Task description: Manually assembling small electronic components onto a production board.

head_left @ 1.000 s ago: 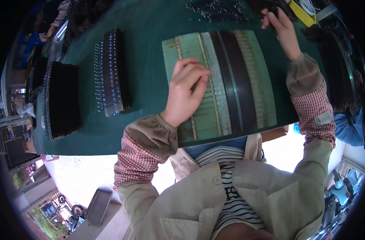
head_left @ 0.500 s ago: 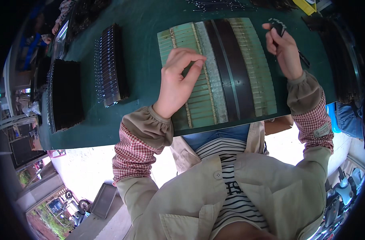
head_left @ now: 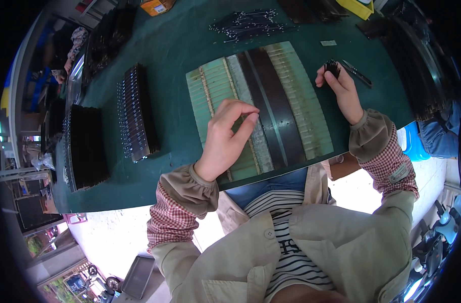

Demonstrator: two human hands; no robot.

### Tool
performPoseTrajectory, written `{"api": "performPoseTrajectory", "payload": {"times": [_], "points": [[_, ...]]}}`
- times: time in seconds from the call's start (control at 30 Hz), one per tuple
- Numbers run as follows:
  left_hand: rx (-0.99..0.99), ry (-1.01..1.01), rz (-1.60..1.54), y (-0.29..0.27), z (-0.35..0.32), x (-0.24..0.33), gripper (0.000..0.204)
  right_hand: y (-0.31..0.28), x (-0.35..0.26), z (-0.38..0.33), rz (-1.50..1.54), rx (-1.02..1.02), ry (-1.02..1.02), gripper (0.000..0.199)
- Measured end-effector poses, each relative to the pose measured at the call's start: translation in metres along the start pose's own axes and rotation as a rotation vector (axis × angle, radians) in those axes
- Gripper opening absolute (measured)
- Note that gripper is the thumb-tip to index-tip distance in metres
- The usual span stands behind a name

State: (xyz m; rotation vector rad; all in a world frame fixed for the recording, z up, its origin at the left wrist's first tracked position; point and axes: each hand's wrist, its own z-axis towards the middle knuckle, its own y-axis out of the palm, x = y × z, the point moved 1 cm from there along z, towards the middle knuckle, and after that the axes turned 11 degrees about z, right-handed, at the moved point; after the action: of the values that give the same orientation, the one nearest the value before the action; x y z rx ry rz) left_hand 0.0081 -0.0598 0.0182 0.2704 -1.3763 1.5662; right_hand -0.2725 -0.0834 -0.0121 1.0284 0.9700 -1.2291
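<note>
A pale green slotted board (head_left: 210, 86) lies on the dark green table (head_left: 180, 40) in front of me, with long black strips (head_left: 270, 101) laid along its middle. My left hand (head_left: 228, 134) hovers over the board's near left part, thumb and fingers pinched together; whether a small part sits between them cannot be told. My right hand (head_left: 339, 86) rests at the board's right edge, holding a small bunch of black parts (head_left: 332, 66). A dark pen-like tool (head_left: 356, 73) lies just right of that hand.
Stacks of black strips with metal pins (head_left: 134, 113) and a darker stack (head_left: 86, 146) lie to the left. Loose black pins (head_left: 245, 22) are scattered at the far side. More black strips (head_left: 417, 65) run along the right. The table's near edge is at my waist.
My right hand has drawn back from the far right of the table to the board's right edge, carrying black parts. My left hand has curled its fingers into a pinch over the board.
</note>
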Motion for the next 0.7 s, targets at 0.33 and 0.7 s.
{"api": "performPoseTrajectory", "payload": {"times": [0.33, 0.7], "points": [[-0.081, -0.252, -0.375, 0.007, 0.002, 0.012, 0.008, 0.063, -0.047, -0.012, 0.134, -0.281, 0.559, 0.018], [-0.083, -0.483, -0.659, 0.008, -0.033, 0.015, 0.005, 0.077, -0.040, -0.029, -0.115, -0.406, 0.378, 0.015]]}}
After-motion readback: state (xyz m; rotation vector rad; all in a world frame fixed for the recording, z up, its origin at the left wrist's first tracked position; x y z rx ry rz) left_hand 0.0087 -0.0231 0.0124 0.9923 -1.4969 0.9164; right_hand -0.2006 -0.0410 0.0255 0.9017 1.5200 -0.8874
